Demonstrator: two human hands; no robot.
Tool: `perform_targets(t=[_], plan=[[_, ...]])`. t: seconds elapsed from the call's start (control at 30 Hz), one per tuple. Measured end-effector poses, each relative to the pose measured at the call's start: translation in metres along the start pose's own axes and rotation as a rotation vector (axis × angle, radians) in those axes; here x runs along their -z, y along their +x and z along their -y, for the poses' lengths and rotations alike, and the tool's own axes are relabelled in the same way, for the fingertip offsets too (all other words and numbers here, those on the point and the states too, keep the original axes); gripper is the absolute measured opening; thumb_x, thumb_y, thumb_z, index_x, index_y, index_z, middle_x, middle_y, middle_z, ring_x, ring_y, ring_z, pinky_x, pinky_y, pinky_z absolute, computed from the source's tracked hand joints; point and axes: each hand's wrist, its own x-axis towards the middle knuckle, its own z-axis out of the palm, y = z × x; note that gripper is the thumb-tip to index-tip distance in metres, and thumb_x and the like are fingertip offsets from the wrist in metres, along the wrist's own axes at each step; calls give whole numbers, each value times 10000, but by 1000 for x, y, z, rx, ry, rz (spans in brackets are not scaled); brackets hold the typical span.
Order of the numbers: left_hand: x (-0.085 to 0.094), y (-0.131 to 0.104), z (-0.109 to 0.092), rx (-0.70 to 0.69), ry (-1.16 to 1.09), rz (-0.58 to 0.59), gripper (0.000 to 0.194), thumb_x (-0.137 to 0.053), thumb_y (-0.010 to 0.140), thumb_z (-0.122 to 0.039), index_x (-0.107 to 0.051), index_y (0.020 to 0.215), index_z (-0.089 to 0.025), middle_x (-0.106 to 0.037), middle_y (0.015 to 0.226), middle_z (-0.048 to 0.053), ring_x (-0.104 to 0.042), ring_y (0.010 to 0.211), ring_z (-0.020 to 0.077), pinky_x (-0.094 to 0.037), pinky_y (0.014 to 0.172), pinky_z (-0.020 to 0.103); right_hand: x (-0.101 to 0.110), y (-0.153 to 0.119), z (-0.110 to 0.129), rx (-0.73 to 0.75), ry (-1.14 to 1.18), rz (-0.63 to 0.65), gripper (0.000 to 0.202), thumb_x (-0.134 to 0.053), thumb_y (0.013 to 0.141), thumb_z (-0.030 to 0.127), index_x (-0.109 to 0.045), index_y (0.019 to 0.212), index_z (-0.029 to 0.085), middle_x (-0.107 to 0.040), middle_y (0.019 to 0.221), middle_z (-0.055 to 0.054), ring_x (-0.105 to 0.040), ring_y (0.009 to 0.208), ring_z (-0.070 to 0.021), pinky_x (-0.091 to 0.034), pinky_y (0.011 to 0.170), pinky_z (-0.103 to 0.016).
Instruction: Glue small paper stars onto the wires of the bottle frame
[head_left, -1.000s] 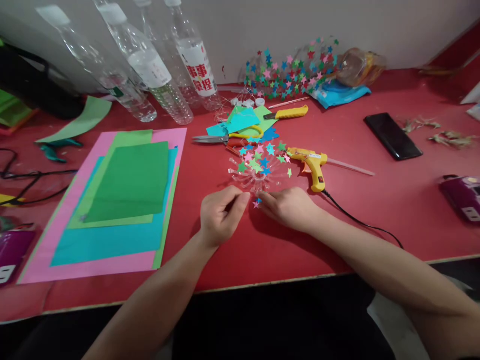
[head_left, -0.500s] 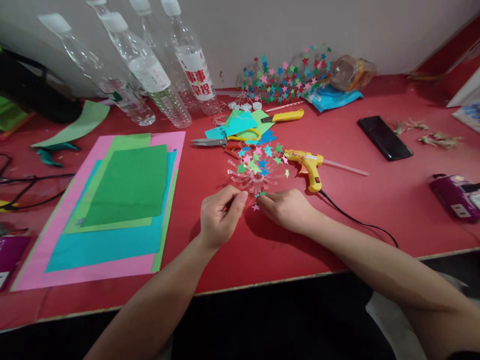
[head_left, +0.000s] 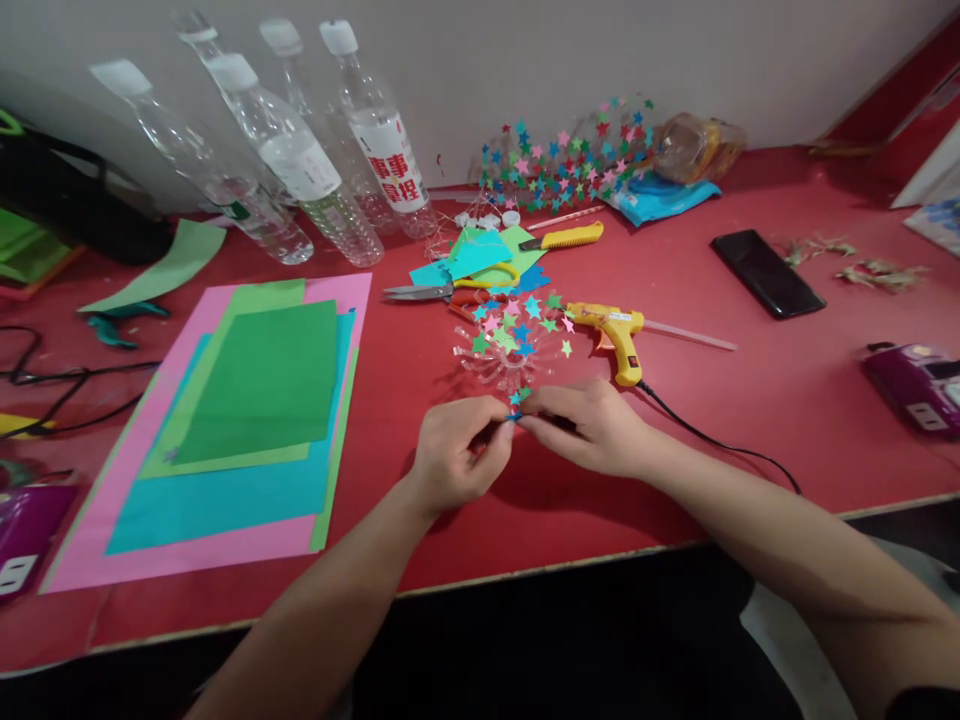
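My left hand and my right hand meet over the red table, both pinching a small blue paper star between fingertips. Just beyond them lies a clear plastic piece cut into strips that fan outward, apparently from a bottle. Several paper stars in green, pink and blue, such as a light green star, are on its far side. A few more stars, including a green star, sit at its near edge by my fingers.
A yellow glue gun lies right of the plastic piece, its cord trailing right. Scissors and a yellow cutter lie behind. Coloured paper is stacked left, below several bottles. A phone lies right.
My hands have come together, the left moving right and nearer. A blue star now shows between my fingertips. The camera view has shifted slightly.
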Motion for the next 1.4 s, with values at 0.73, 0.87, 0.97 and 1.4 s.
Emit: perform_targets(t=[0.73,0.87,0.97,1.4], plan=[[-1,-3,-8,486,-614,123,183,-508,860,-163,-579,694,-187,-547,527,-37,-461,444,69,-383,443,193,10,-5,0,553,-703,-160,177,-545,928,299,-656,888,168,-592,649,25,-494,560,-98,-354,502,-264],[-2,-3,-8,484,-548,33,185,-521,868,-170,-552,687,-186,-548,538,-38,-470,455,63,-389,452,189,40,-2,-20,1,-629,-234,320,-462,964,384,-635,764,205,-588,622,-9,-523,584,-121,-349,545,-273],[-1,-3,-7,470,-501,-5,179,-525,881,-191,-549,703,-187,-545,546,-38,-474,459,64,-393,455,192,65,2,-50,-618,-662,-131,427,-504,925,485,-573,599,217,-447,487,-3,-476,512,-143,-308,514,-284],[10,25,-2,507,-476,-226,272,-604,880,-257,-533,628,-184,-453,459,-58,-394,407,50,-316,404,180,75,5,-86,-984,-506,30,337,-535,858,407,-637,656,157,-664,683,-117,-599,638,-215,-315,547,-297]])
